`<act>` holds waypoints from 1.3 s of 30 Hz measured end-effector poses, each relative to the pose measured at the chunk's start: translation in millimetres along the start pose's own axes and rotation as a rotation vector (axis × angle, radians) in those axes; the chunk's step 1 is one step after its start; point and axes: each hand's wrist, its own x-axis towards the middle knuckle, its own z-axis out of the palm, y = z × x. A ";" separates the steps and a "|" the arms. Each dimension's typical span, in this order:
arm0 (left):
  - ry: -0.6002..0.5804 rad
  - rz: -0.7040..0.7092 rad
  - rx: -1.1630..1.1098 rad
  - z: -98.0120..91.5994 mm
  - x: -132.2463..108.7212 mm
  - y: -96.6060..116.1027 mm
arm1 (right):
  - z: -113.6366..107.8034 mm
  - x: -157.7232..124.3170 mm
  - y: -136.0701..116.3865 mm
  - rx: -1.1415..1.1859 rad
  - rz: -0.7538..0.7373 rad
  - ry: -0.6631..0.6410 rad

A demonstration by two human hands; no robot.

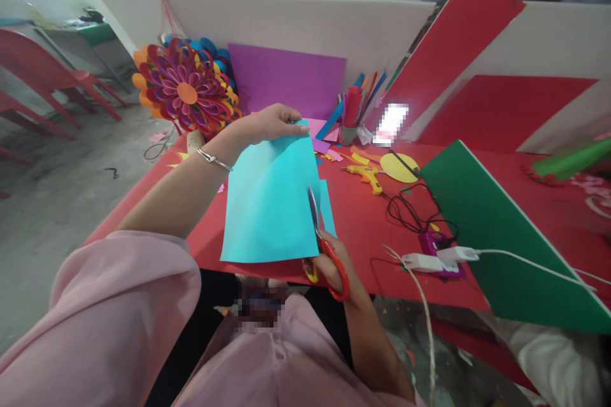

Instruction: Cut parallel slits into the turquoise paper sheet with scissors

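Note:
My left hand (274, 124) pinches the top edge of a turquoise paper sheet (270, 200) and holds it up over the red table (363, 222). My right hand (329, 267) grips red-and-yellow-handled scissors (321, 245). Their blades point up along the sheet's right side, partway into a cut that leaves a narrow turquoise strip (327, 206) to the right. A thin bangle sits on my left wrist.
A multicoloured paper flower (187, 88) and a purple sheet (286, 79) stand at the back. A yellow glue gun (367, 175), a yellow disc (398, 167), a cup of paper strips (352, 116), black cables, a white charger (436, 259) and a green board (496, 229) lie to the right.

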 end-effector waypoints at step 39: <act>-0.086 -0.038 0.229 5.1 9.2 4.3 | 8.5 13.4 18.8 -0.322 -0.232 0.206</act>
